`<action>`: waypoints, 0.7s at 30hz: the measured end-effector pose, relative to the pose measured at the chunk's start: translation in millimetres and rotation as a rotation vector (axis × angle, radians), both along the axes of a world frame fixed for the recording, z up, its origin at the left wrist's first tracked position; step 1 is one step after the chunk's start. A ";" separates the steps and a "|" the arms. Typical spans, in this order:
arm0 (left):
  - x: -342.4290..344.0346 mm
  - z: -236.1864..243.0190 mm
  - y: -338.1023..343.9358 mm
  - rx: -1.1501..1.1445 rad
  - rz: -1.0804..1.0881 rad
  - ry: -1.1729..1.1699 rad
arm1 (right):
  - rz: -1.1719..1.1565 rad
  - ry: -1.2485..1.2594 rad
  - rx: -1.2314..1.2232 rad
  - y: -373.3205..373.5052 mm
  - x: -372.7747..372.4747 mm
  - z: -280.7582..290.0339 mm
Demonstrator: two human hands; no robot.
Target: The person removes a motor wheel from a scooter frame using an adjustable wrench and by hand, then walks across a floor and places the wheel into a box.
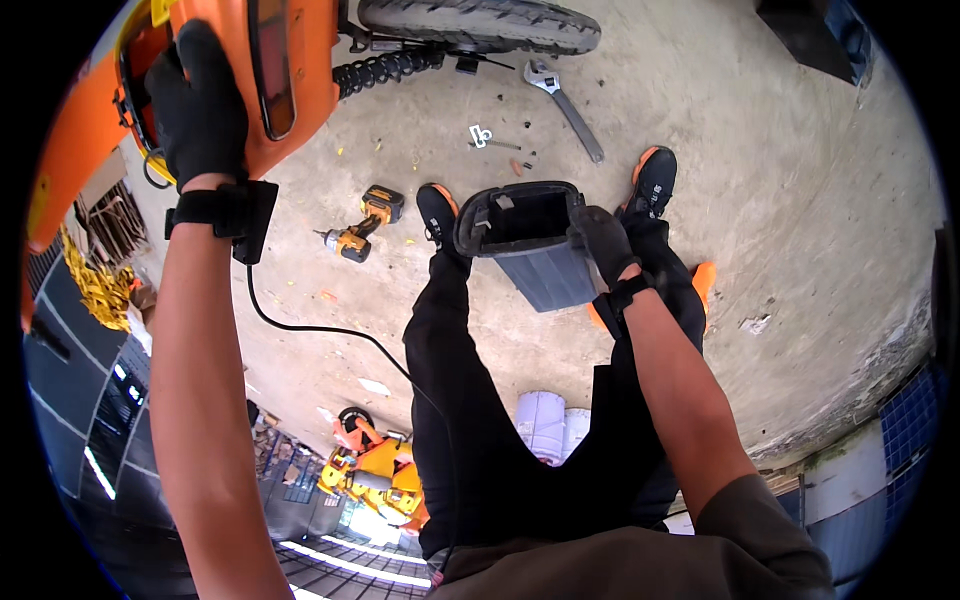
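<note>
My left hand, in a black glove, grips the orange body panel of a two-wheeler at the upper left. Its fingers bend into an opening in the panel, where the tips are hidden. In front of my legs, a dark grey plastic bin hangs tilted, its hollow mouth facing up. My right hand, gloved too, is closed on the right side of the bin's rim.
On the concrete floor lie a cordless drill, an adjustable wrench and small bits of hardware. A tyre extends along the top. Behind me are pale buckets and an orange-yellow vehicle. A black cable trails from my left wrist.
</note>
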State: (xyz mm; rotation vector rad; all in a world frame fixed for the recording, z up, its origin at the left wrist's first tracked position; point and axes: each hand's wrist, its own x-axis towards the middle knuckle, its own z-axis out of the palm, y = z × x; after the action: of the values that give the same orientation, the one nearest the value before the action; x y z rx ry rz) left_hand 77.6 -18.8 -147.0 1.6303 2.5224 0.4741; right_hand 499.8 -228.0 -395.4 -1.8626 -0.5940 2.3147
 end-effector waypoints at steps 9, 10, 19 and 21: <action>31.7 87.8 -81.8 -0.074 -0.238 0.021 | 0.370 -0.158 0.227 61.7 -46.5 -58.9; 34.9 96.9 -109.4 -0.105 -0.311 0.219 | 0.446 -0.157 0.237 69.9 -57.0 -60.7; 114.0 -8.5 -215.7 -0.480 -0.674 -0.352 | 1.384 -0.341 0.807 157.7 -84.7 -122.6; 120.9 -6.1 -219.3 -0.502 -0.713 -0.357 | 1.662 -0.274 0.972 179.8 -105.7 -140.0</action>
State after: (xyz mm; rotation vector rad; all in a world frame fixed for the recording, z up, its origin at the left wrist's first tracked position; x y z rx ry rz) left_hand 198.5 -238.1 -153.2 1.8539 1.4965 0.0344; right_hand 394.1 -48.2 -535.4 -1.0534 -3.3321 1.2210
